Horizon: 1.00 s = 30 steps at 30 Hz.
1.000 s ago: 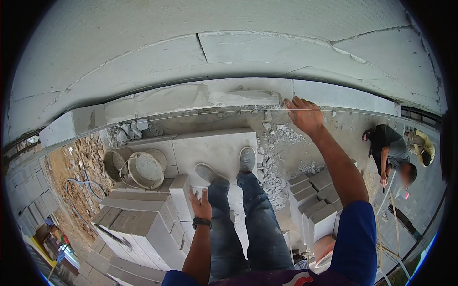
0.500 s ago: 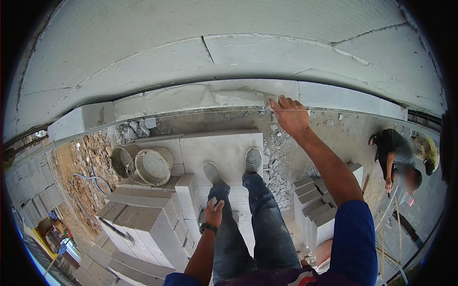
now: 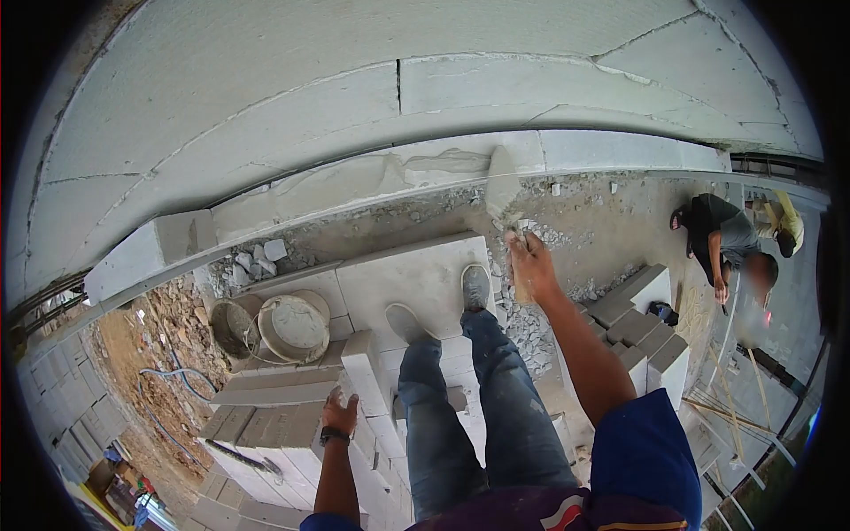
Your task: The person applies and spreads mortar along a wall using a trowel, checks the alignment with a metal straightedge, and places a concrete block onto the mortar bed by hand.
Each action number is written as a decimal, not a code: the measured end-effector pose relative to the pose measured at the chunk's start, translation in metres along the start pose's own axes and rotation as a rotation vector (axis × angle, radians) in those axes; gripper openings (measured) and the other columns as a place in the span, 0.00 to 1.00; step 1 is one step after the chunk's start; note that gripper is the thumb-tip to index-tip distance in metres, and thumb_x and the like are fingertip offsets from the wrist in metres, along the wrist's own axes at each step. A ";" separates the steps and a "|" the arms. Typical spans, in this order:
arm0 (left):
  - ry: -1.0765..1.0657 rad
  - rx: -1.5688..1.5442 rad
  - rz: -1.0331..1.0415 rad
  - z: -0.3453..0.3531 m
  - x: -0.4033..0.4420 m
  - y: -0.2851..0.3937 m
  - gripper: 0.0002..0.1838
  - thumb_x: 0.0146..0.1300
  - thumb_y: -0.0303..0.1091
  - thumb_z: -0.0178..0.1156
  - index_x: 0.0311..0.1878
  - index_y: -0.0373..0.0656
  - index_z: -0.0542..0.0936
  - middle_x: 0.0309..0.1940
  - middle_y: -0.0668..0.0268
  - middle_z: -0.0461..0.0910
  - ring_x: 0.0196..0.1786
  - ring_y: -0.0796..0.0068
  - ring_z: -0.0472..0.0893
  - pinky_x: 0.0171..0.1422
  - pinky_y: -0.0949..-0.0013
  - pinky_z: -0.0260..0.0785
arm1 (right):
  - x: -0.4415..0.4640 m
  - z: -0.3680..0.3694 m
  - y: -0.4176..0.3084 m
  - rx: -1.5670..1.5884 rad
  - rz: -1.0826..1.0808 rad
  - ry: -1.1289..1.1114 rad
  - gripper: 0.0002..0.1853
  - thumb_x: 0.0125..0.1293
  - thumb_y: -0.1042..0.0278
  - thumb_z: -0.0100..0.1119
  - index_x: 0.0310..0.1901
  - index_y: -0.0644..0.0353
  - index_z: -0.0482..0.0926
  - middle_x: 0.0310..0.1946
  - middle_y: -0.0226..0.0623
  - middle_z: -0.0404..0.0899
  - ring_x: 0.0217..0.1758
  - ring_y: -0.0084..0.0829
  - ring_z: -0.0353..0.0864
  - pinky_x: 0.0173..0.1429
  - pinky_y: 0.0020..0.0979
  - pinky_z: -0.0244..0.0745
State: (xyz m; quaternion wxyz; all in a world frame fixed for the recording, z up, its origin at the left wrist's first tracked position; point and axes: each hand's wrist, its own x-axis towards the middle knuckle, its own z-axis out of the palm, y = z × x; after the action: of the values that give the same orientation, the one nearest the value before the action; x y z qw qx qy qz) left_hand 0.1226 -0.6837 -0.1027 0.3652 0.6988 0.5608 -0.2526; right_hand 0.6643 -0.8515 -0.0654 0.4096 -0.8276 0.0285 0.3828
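Observation:
My right hand (image 3: 533, 264) is closed around the wooden handle of a trowel (image 3: 503, 184), whose blade reaches the top of the block course (image 3: 602, 150). Wet grey mortar (image 3: 354, 180) lies spread along that course, left of the blade. Off to the lower left, my left hand (image 3: 339, 412) holds nothing, its fingers apart, beside a stack of blocks (image 3: 288, 425). One bucket (image 3: 294, 326) holds grey mortar, and a second bucket (image 3: 234, 326) stands against it on the left.
My feet stand on a block platform (image 3: 403, 274). Rubble (image 3: 531, 345) and another block stack (image 3: 642, 314) are at the right. Two people crouch farther right, one in a dark shirt (image 3: 739, 234). A taut string runs along the course. A blue hose (image 3: 177, 372) lies left.
My right hand has drawn back from the course toward me, bringing the trowel blade into clear view. My left hand has moved left, away from my leg.

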 end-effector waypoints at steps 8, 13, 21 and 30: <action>-0.085 0.533 0.017 -0.057 -0.021 -0.047 0.34 0.60 0.53 0.66 0.64 0.43 0.75 0.56 0.51 0.81 0.61 0.49 0.79 0.70 0.48 0.66 | -0.019 0.103 -0.028 0.560 0.175 -0.007 0.21 0.74 0.43 0.60 0.40 0.54 0.72 0.22 0.28 0.72 0.17 0.24 0.72 0.20 0.30 0.72; -0.085 0.452 0.060 -0.052 -0.026 -0.039 0.33 0.60 0.53 0.66 0.64 0.43 0.75 0.56 0.51 0.81 0.59 0.48 0.80 0.67 0.48 0.69 | -0.026 0.152 -0.052 0.440 0.137 -0.121 0.20 0.75 0.46 0.59 0.41 0.57 0.72 0.22 0.30 0.72 0.16 0.25 0.73 0.19 0.31 0.71; -0.041 0.478 0.076 -0.069 -0.038 -0.062 0.30 0.59 0.51 0.68 0.61 0.45 0.77 0.53 0.54 0.82 0.59 0.49 0.79 0.66 0.48 0.70 | -0.040 0.188 -0.067 -0.400 -0.226 -0.061 0.24 0.74 0.47 0.54 0.49 0.66 0.74 0.35 0.56 0.83 0.37 0.55 0.84 0.46 0.51 0.79; -0.016 0.484 0.070 -0.070 -0.039 -0.045 0.26 0.57 0.51 0.69 0.54 0.45 0.82 0.52 0.56 0.82 0.61 0.54 0.78 0.67 0.51 0.68 | -0.023 0.128 -0.056 -0.700 -0.201 0.088 0.27 0.75 0.45 0.52 0.57 0.66 0.75 0.44 0.60 0.84 0.52 0.61 0.83 0.58 0.54 0.76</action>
State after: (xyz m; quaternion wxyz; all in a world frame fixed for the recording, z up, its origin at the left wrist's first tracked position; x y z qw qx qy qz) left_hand 0.0655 -0.6467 -0.0410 0.2003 0.7828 0.4565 -0.3723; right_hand 0.5907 -0.7312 -0.0611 0.1358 -0.9320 -0.1681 0.2910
